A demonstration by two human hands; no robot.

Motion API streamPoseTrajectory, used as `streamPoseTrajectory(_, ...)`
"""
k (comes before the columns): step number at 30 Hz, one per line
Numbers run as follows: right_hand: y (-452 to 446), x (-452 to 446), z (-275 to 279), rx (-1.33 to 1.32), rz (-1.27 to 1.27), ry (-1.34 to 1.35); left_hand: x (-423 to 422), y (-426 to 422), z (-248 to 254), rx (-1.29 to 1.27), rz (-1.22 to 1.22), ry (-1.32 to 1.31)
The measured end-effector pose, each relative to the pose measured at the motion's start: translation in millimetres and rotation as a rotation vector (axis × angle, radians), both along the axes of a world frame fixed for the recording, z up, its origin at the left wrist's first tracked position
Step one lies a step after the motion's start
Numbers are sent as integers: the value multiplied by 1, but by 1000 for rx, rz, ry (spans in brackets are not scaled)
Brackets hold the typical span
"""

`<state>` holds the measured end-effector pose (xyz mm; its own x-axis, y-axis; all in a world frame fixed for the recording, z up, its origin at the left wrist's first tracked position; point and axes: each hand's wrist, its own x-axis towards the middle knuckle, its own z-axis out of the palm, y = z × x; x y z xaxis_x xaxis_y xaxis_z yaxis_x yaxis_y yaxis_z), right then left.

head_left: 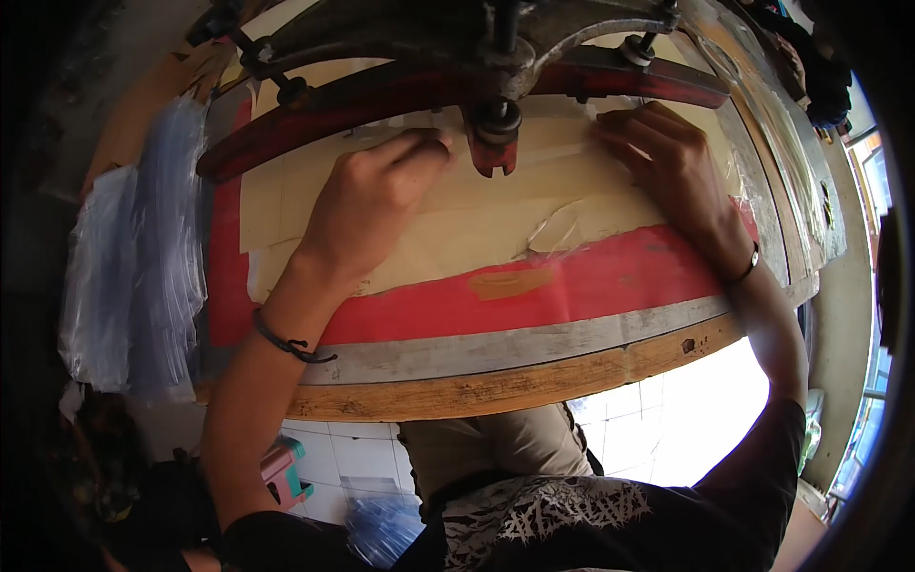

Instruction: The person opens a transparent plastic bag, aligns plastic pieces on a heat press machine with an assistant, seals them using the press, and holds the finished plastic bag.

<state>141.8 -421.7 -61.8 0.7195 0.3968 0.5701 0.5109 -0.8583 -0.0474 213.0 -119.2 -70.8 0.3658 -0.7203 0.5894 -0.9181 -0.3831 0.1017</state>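
My left hand (376, 195) is closed in a pinch over a tan sheet (400, 253), left of the press's central bolt. On the other side, my right hand (662, 148) is also closed, its fingertips close to the red press bar (381, 93). Something thin and clear, perhaps plastic film, shows faintly near the fingertips, but what each hand pinches cannot be made out. The tan sheet has a torn lower edge and a lifted flap. It lies on a red sheet (410, 319) covering the metal bed.
A dark metal press frame (419, 33) with bolts hangs overhead. Stacks of clear plastic sleeves (167, 248) lie at the left. A wooden edge (477, 396) borders the bed in front. More plastic (381, 520) and a pink and green stool (286, 474) are below.
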Motion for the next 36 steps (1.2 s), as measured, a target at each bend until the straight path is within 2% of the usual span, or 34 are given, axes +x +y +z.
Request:
streamPoseTrajectory(16,8,0,4,-85,-8,10,3,2,-3,-34,-11,7)
streamPoseTrajectory(36,8,1,1,-33,-53,24,3,1,-5,-76,-43,49)
